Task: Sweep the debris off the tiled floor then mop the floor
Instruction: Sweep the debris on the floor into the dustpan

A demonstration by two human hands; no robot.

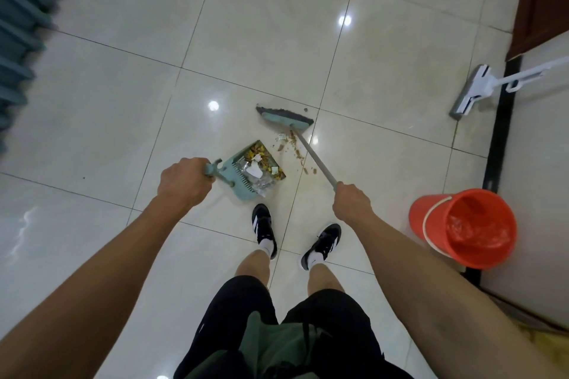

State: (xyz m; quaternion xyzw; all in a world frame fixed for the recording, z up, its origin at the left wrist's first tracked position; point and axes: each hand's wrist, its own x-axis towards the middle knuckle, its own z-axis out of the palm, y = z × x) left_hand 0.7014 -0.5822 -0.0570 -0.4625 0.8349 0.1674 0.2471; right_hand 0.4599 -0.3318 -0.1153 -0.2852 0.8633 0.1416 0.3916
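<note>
Head view: the right hand [351, 203] grips the broom [286, 120] handle, long axis toward 11 o'clock, loose debris [295, 149] lying at 1 o'clock of the dustpan [258, 169], whose handle the left hand [184, 178] grips.

Head view looks steeply down (wide-angle) at the tiled floor [277, 40] from standing height.

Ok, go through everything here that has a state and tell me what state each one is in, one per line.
Dustpan: on the floor, holding leaves and paper scraps.
Broom: bristles on the tile beyond the crumbs.
Debris: loose crumbs still on the floor beside the dustpan.
Left hand: grips the dustpan handle.
Right hand: grips the broom pole.
Mop: unused, head on the floor by the wall.
Orange bucket: upright, lined with a bag.
</note>
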